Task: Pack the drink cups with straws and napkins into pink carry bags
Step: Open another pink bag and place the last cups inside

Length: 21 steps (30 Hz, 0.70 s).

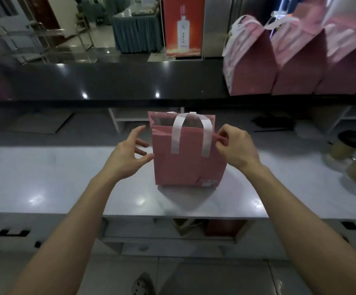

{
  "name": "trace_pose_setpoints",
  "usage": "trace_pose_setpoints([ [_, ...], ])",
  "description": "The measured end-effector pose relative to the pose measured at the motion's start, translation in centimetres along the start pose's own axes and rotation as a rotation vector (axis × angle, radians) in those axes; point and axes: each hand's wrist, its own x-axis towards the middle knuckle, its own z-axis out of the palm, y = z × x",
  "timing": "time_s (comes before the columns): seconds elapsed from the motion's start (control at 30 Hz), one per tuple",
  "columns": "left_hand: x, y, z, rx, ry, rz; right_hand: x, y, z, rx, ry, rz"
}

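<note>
Bag: pink carry bag (pixel 186 162) stands upright, mouth open, on my white counter (pixel 66 179).
Right hand (pixel 235 146): I pinch its right top edge.
Left hand (pixel 128 155): fingers spread, thumb touching its left side.
Cups: two lidded drink cups (pixel 351 154) far right.

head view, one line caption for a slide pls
Right hand pinches pink bag's edge, left hand open beside it.

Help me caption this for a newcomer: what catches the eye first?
A pink carry bag with white handles stands upright mid-counter, the right hand pinching its edge and the left hand open beside it. Three closed pink bags line the dark upper ledge at right, above two lidded drink cups.
</note>
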Motion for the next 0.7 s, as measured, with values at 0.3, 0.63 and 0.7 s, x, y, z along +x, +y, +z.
trace_pose_setpoints([
  [0.3,3.5,11.6,8.7,-0.282,-0.205,-0.041,-5.9,4.3,-6.1,0.239,-0.278,-0.009],
  [0.63,10.1,15.9,11.1,-0.046,-0.323,-0.16,-3.4,5.2,-8.6,0.294,-0.3,0.004],
  [0.7,11.3,15.7,11.0,0.026,-0.332,-0.063,-2.3,6.1,-9.3,0.241,-0.202,0.03],
])
